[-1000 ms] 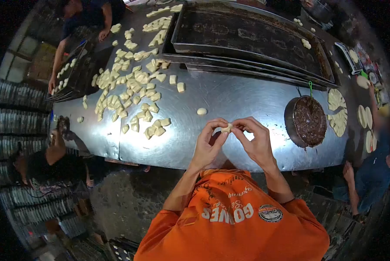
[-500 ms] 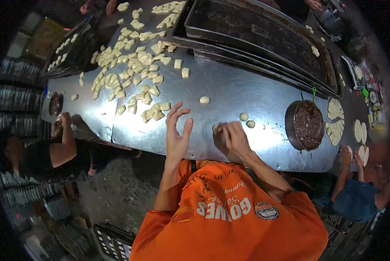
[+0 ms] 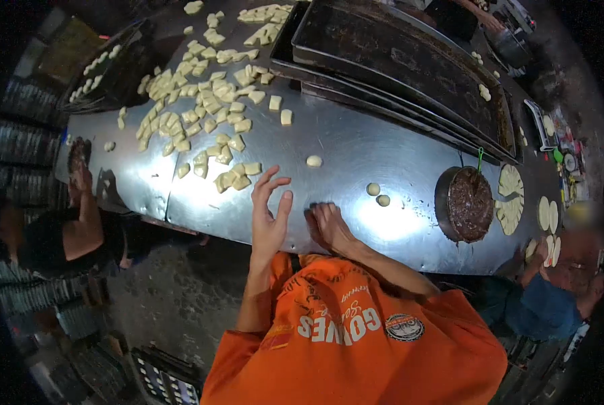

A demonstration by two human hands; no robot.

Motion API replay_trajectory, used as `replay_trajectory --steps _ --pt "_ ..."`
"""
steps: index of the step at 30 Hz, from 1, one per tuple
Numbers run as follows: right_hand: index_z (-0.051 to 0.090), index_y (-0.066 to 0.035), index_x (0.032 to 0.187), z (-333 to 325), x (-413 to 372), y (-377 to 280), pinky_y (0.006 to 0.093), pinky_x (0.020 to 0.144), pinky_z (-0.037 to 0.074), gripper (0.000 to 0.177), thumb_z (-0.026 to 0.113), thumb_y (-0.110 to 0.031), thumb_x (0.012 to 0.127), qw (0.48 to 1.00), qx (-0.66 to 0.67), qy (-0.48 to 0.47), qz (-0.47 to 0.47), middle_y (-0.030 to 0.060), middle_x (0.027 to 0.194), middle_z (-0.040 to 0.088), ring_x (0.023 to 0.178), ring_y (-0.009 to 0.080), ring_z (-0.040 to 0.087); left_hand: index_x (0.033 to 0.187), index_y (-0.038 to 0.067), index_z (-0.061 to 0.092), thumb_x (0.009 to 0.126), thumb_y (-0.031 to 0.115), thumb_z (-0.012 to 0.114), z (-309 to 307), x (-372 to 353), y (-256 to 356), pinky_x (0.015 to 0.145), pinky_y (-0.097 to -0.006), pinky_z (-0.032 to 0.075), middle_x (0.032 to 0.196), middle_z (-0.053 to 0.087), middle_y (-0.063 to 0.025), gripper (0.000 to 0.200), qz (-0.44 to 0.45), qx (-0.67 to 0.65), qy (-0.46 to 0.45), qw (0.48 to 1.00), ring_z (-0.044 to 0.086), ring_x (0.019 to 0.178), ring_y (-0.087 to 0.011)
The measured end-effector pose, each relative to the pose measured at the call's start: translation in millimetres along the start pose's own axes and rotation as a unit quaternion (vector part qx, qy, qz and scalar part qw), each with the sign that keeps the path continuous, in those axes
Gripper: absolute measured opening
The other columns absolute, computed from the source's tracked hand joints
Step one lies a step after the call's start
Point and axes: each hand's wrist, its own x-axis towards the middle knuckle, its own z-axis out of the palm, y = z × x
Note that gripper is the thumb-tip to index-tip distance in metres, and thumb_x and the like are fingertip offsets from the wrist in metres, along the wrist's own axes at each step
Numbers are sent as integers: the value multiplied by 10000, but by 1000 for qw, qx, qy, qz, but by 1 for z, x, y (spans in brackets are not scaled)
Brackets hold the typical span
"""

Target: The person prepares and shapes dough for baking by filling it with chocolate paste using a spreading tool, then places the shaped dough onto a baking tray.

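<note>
- Co-worker's arm [image 3: 89,219]: at the table's left end, well apart from both hands.
- Cut dough pieces [image 3: 194,115]: scattered across the steel table [image 3: 356,135]; nearest few just ahead of the left hand.
- Left hand [image 3: 269,219]: raised by the near edge, fingers spread wide, grips nothing.
- Lone dough lump [image 3: 313,160]: alone on bare steel, ahead of both hands.
- Right hand [image 3: 330,228]: palm down, touching the table; finger curl and anything beneath hidden. Step judged: pressing or rolling a piece under the palm. Next move calls for a clean lift, no drag toward the near edge.
- Dough balls [image 3: 373,189]: two, just right of that hand; open steel between.
- Filling bowl [image 3: 467,202]: close to the near edge; limits rightward sweep.
- Flat dough rounds [image 3: 511,196]: beyond the bowl.
</note>
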Motion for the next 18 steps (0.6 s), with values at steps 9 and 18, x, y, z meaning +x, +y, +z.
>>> replay_trajectory --steps 9,18 --pt "509 95 1195 -18 1 12 487 899 421 459 638 -6 766 998 44 -6 41 248 1091 515 999 416 502 1185 62 610 938 176 664 11 29 -5 1069 -415 403 1442 455 -122 278 55 64 -70 994 465 1319 -269" --pt "492 68 1062 -14 11 29 469 930 392 280 572 22 797 981 77 40 171 241 1076 476 1039 418 443 1180 36 611 862 44 676 45 91 -56 1007 -410 447 1285 565 -169 325 193 266 -258 908 526 1192 -364"
